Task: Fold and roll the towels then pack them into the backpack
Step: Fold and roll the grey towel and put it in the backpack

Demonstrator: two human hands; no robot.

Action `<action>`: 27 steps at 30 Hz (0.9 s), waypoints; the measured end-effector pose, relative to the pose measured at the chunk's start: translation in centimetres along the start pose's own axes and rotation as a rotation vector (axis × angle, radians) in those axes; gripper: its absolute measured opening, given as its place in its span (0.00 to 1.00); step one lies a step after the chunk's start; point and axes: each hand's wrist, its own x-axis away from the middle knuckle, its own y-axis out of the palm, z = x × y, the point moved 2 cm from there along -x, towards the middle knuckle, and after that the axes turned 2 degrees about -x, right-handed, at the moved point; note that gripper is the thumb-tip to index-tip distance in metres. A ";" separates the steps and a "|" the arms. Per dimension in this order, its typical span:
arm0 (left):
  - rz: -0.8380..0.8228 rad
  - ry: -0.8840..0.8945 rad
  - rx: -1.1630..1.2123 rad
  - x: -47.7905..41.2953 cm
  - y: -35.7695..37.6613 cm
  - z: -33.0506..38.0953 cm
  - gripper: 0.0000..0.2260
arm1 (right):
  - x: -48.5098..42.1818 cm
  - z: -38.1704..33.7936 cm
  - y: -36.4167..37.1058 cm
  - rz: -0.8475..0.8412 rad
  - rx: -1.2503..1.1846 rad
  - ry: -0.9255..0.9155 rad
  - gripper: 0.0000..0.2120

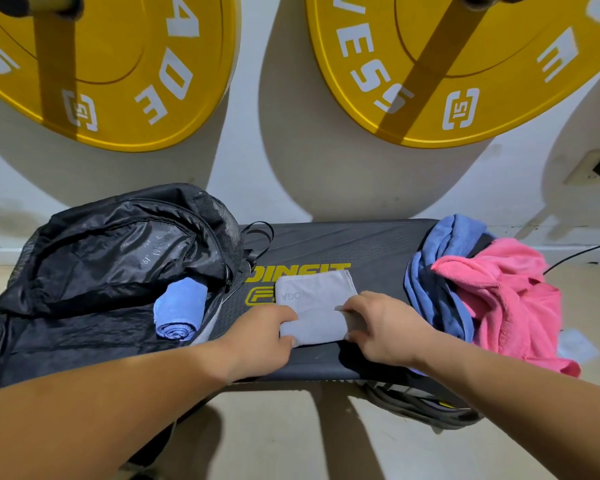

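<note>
I am holding the grey towel [315,289] with both hands on the black step board [368,251] in front of me. The near part of the towel is curling up into a roll. The far part is lying flat on the board and covering some of the yellow letters. My left hand [260,336] is gripping the left end of the roll, with the fingers bending over the top and the thumb tucking in on the near side. My right hand [385,329] is gripping the right end the same way, with fingers on top and thumb near me. The black backpack [111,258] is lying open on the left end of the board. A rolled blue towel [181,308] is sitting in its mouth, just to the left of my left hand. On the right end of the board a loose blue towel [440,271] and a pink towel [506,292] are lying in a messy heap, touching each other, with the pink one on the right. A big yellow plate [118,64] is hanging on the white wall [257,150] far behind the backpack, and a second yellow plate [465,64] is hanging to its right.
</note>
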 end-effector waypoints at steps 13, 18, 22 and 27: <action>0.187 0.337 -0.367 0.7 -1.2 0.6 0.09 | -1.5 1.3 0.8 0.010 -0.350 0.445 0.29; 0.046 0.235 -0.530 0.5 -0.1 1.0 0.16 | -1.9 0.4 0.0 0.256 -0.173 0.224 0.19; 0.031 0.139 -0.382 -0.2 -0.2 -0.6 0.18 | -1.3 -0.5 0.1 0.107 0.092 -0.134 0.28; 0.007 0.027 -0.059 -0.6 -0.8 -0.5 0.20 | -2.0 0.6 -0.2 -0.032 -0.090 0.046 0.26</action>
